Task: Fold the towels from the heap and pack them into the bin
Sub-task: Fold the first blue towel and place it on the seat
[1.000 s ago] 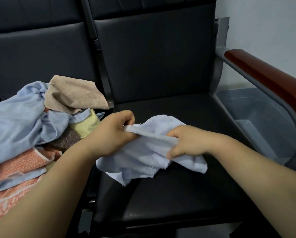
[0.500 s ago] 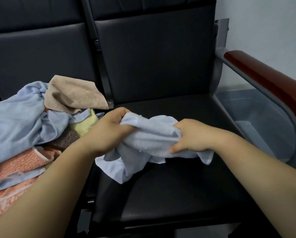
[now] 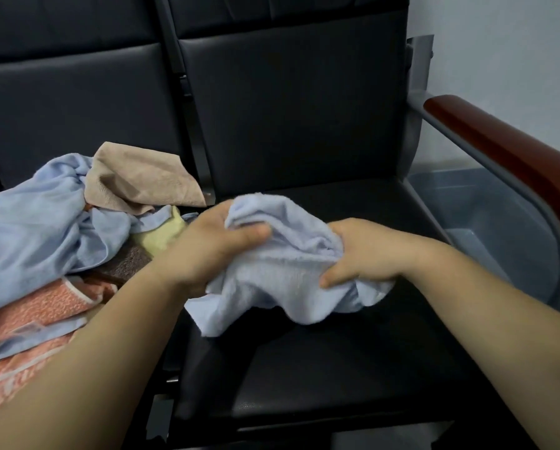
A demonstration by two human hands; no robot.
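A small light-blue towel [image 3: 281,280] hangs bunched between both hands, just above the black seat [image 3: 320,362]. My left hand [image 3: 213,245] grips its left side, thumb over the cloth. My right hand [image 3: 366,251] grips its right side, with the fingers curled into the folds. The towel's lower edge droops toward the seat. The heap [image 3: 45,235] lies on the neighbouring seat at left: a large blue cloth, a tan towel [image 3: 142,180], a yellow one, a dark brown one and orange patterned ones. The grey bin [image 3: 499,228] stands on the floor at right, beyond the armrest.
A red-brown wooden armrest [image 3: 505,157] on a grey metal frame runs between the seat and the bin. Black seat backs rise behind. A pale wall is at the upper right.
Both hands have lifted and gathered the light-blue towel; it went from a stretched edge between them to a bunched bundle, with a fold now draped over my left hand.
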